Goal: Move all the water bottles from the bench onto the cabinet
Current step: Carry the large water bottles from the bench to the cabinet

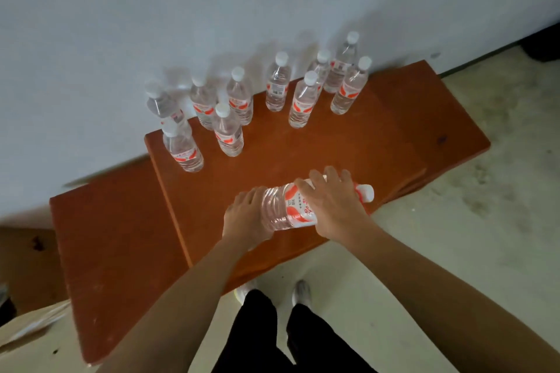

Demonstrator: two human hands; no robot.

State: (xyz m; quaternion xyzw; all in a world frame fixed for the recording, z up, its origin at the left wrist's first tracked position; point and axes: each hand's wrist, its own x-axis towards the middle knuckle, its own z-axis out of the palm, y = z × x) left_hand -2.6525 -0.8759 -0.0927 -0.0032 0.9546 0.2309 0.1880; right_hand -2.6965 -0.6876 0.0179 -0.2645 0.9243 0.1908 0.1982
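Note:
A clear water bottle [283, 209] with a red-and-white label and white cap lies sideways over the front edge of the orange-brown cabinet top [348, 142]. My left hand [247, 215] cups its base. My right hand [328, 201] wraps over its label and neck, cap pointing right. Several more bottles of the same kind stand upright along the back of the cabinet near the wall, one group at the left [225, 130] and one at the right [303, 103]. A lower orange-brown surface [115, 239] lies to the left.
A white wall runs behind the cabinet. The pale concrete floor [454, 236] spreads to the right and front. My legs and shoes [300, 294] stand just in front of the cabinet. A cardboard box [27, 327] sits at the lower left.

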